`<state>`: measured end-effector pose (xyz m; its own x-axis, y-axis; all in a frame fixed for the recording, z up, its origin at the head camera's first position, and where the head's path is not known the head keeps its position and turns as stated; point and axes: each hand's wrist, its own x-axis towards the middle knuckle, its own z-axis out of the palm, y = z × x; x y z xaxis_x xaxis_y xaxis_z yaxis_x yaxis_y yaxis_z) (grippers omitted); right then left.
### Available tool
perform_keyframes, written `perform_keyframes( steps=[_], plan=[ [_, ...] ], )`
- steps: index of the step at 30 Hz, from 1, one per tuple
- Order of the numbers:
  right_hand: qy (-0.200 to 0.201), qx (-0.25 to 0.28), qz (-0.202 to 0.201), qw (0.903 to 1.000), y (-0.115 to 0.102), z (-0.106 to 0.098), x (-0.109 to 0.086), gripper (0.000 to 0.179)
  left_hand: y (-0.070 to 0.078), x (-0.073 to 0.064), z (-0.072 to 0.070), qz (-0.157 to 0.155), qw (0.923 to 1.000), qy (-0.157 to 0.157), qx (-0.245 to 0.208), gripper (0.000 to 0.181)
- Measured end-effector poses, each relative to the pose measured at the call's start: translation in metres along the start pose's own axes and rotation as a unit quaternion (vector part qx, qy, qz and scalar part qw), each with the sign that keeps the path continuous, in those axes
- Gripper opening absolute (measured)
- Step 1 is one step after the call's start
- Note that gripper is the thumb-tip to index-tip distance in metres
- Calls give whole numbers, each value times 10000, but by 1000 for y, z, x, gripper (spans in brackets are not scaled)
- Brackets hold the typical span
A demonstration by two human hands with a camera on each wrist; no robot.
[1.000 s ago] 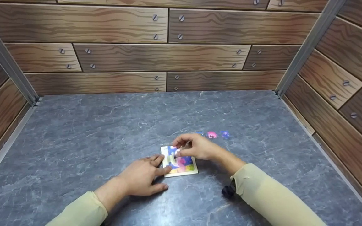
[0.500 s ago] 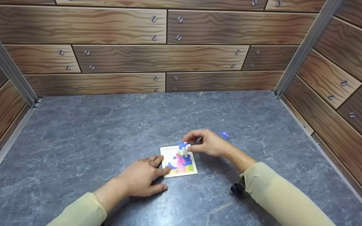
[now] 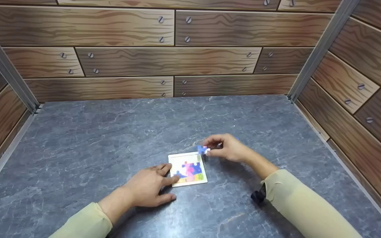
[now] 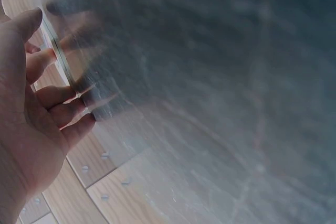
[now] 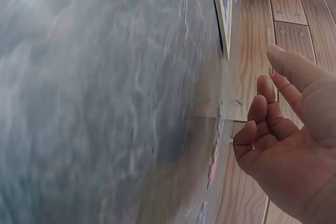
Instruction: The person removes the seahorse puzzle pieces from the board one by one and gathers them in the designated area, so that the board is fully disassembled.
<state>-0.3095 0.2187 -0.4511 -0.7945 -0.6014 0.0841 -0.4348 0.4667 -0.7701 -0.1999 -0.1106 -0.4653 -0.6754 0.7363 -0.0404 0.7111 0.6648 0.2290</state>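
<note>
A: So what's happening?
B: Right hand (image 3: 228, 148) is pinching a piece (image 3: 201, 149) by the far right corner of the tray (image 3: 176, 162). Left hand (image 3: 150, 185) is lying fingers-out, touching the tray's left edge. Tray's sitting on the table (image 3: 111, 132).
A: Risks?
B: Imo a slackening pinch would be dropping it.
A: Labels?
B: Not spotting anything readable tbh.

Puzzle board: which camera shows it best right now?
The head view: the puzzle board lies face-up there, slightly covered by the left hand. Left wrist view shows only its thin edge; right wrist view, one steeply angled corner.
</note>
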Motion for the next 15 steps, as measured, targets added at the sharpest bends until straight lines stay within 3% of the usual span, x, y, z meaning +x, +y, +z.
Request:
perform_keyframes(
  steps=[15],
  plan=[
    [137, -158, 233, 9995, 17, -14, -14, 26, 0, -1, 0, 19, 9999, 65, 94, 61]
  ],
)
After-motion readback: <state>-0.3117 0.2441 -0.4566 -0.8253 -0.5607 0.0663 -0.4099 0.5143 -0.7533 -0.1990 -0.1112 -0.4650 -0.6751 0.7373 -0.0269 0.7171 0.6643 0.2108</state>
